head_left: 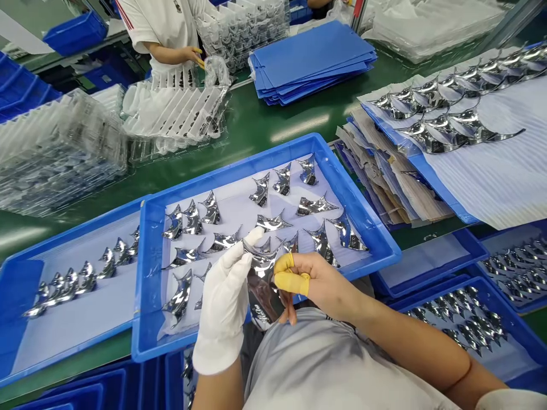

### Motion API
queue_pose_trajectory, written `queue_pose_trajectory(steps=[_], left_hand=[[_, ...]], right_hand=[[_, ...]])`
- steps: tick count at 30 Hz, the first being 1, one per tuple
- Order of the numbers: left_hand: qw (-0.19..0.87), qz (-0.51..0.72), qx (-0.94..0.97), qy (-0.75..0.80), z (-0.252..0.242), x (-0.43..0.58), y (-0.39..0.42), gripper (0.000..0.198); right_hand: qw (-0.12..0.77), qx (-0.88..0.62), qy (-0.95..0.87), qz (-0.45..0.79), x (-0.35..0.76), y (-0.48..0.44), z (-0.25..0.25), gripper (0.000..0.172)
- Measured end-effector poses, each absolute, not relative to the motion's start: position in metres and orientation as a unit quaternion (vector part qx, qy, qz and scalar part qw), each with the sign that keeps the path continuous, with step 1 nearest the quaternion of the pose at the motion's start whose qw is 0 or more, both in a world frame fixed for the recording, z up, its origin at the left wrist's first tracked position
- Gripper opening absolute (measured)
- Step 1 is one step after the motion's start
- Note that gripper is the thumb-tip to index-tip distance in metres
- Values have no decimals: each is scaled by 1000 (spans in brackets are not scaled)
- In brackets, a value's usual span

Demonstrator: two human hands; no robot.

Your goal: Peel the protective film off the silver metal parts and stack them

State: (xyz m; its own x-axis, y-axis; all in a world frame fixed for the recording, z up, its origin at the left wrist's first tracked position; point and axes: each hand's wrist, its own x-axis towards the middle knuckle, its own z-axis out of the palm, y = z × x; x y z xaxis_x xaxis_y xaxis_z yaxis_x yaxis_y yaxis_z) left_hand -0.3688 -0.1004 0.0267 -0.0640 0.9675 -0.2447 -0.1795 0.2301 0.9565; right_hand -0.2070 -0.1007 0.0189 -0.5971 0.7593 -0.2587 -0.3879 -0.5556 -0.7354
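A curved, mirror-bright chrome part (260,285) with pointed corners and some lettering near its lower end is held close to my body. My left hand (224,302), in a white glove, grips its left edge between thumb and fingers. At the right edge my right hand (316,279) is closed in a pinch, yellow finger cots on the thumb and forefinger; its other fingers reach under the part. Just beyond both hands, a blue tray (265,152) lined with white sheet carries several similar chrome pieces (322,239), lying at various angles.
Another blue tray (68,347) with chrome parts adjoins at left. To the right, more parts lie on a white-covered stack (504,171), with further trays (519,347) lower down. Blue sheets (311,54) and clear plastic packs (179,114) occupy the green bench (282,122). Across it, a person handles packaging.
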Motion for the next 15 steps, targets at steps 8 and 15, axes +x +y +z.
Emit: queue_pose_trajectory(steps=[8,15], left_hand=[[598,506,318,534,25,-360,-102,39],[523,527,336,579,26,-351,-95,27]], right_hand=[[364,-227,-252,868,-211,-103,12,30],[346,-200,-179,899,-215,-103,4,32]])
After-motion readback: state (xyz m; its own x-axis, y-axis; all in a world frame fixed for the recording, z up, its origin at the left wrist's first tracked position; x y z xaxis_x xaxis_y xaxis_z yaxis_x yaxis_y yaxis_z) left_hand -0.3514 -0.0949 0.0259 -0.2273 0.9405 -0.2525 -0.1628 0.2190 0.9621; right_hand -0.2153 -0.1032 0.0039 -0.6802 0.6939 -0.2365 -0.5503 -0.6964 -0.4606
